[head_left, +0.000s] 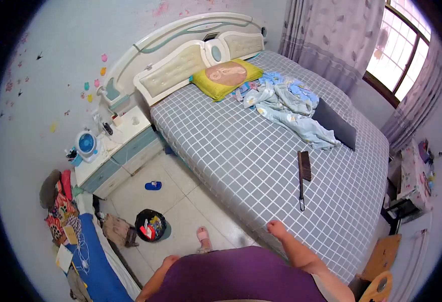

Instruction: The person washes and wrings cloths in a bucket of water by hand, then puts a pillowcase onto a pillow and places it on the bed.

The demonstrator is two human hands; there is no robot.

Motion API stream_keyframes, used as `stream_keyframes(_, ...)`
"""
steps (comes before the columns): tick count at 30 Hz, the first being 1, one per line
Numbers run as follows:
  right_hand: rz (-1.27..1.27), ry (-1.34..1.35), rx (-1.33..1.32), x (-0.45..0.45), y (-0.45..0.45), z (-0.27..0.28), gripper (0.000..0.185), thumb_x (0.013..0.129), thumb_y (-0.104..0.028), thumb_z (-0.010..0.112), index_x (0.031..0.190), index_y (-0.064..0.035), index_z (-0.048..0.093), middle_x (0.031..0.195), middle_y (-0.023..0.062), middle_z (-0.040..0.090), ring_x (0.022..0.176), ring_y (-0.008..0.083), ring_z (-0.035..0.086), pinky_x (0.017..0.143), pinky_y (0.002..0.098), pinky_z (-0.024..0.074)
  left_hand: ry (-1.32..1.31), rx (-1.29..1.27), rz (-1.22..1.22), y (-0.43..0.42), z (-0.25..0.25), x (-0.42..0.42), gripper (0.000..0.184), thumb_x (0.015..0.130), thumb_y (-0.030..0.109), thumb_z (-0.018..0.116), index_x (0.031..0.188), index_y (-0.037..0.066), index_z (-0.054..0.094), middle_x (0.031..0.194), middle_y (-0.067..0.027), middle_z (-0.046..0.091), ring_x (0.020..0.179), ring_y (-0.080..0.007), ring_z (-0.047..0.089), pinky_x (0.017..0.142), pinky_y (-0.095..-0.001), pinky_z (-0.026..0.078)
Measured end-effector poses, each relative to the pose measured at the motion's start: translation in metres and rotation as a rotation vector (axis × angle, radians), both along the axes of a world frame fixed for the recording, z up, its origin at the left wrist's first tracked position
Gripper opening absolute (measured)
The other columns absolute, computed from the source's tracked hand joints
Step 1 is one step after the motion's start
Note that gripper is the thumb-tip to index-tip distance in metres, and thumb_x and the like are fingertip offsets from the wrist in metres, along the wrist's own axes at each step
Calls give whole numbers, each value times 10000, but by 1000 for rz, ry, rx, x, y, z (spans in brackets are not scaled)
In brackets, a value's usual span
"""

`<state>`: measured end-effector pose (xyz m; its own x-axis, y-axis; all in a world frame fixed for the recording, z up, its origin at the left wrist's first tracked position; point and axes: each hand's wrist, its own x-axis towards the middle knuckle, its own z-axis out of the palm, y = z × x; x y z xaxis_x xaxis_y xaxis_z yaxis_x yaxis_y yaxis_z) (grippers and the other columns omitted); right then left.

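Possibly, careless leftward step tips bin (139,232) near foot (203,236); right hand (277,229) by near edge of bed (221,151), left hand (170,261) half hidden; cannot tell either grip.

The brush (306,167) looks rough-bristled, the bedsheet (221,131) matt cloth.

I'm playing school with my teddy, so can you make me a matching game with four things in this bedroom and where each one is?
Things:
1. Brush
2. Yellow pillow
3. Blue-and-white fan
4. Black bin

Places:
A. On top of the nightstand
B. Lying on the checked bed cover, beyond the right hand
C. On the tiled floor, with colourful bits inside
D. By the headboard

Right pairs:
1-B
2-D
3-A
4-C
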<state>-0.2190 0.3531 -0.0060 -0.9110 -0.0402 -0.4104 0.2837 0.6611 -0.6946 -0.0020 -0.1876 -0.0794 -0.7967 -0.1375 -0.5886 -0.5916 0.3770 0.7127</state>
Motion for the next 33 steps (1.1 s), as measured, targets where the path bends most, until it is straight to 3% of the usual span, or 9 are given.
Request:
stream_keyframes(7, 350, -294, 567, 37, 1, -32, 325, 750, -304, 487, 907, -56, 627, 872, 194, 606, 815, 303, 597, 698, 394, 471, 42, -684, -615, -123, 90, -145, 206, 715, 203, 490, 757, 56, 627, 817, -158, 615, 765, -309, 606, 654, -412, 482)
stream_keyframes(13, 534, -335, 679, 11, -21, -16, 221, 700, -289, 558, 789, -117, 666, 773, 91, 646, 836, 247, 610, 638, 355, 485, 304, -1049, -1082, -243, 13, -265, 175, 725, 226, 557, 685, 67, 617, 734, -140, 608, 652, -251, 584, 537, -382, 460)
stream_keyframes(16, -521, -471, 7, -33, -91, 44, 202, 716, -274, 557, 768, -109, 662, 746, 106, 639, 788, 219, 618, 623, 350, 478, -117, -538, -581, -222, 11, -342, 172, 733, 204, 530, 673, 61, 604, 664, -105, 584, 555, -218, 545, 486, -359, 439)
stream_keyframes(18, -302, -378, 129, -56, -112, 36, 290, 746, -308, 518, 841, -65, 645, 781, 140, 633, 790, 243, 614, 679, 347, 474, -381, -190, -220, -177, 8, -395, 172, 738, 190, 512, 665, 58, 595, 618, -82, 568, 490, -197, 519, 452, -343, 424)
stream_keyframes(20, -136, -276, 160, -69, -102, 20, 332, 764, -315, 498, 885, -35, 630, 797, 154, 630, 798, 260, 609, 712, 354, 470, 99, -289, -273, -100, 77, -424, 214, 756, 231, 513, 680, 47, 592, 603, -73, 559, 465, -214, 515, 450, -343, 422)
stream_keyframes(22, -45, -135, 60, -82, -96, -20, 327, 768, -296, 497, 899, -22, 617, 794, 148, 631, 813, 268, 604, 721, 371, 466, -17, -157, -245, -60, 89, -457, 240, 751, 276, 533, 764, 48, 606, 632, -85, 580, 521, -210, 540, 504, -339, 442)
stream_keyframes(24, -164, -136, 80, -91, -70, -74, 304, 772, -274, 495, 886, -18, 612, 759, 148, 629, 743, 251, 615, 683, 363, 477, 153, -243, -657, -47, 79, -495, 321, 752, 296, 550, 921, 25, 581, 780, -106, 613, 691, -202, 577, 655, -327, 460)
stream_keyframes(28, -542, -369, -23, -145, -65, 2, 188, 760, -156, 518, 810, 3, 608, 667, 117, 604, 555, 190, 594, 471, 296, 467, 194, -177, -480, -11, 130, -540, 270, 751, 271, 540, 858, 32, 605, 777, -121, 620, 709, -218, 594, 647, -330, 465)
stream_keyframes(33, -837, -285, -190, -170, -32, -8, 150, 755, -128, 491, 731, -2, 568, 601, 102, 569, 489, 172, 573, 371, 287, 423, -48, -189, -420, -55, 34, -577, 249, 741, 258, 531, 816, 37, 618, 719, -131, 617, 668, -239, 600, 622, -347, 475)
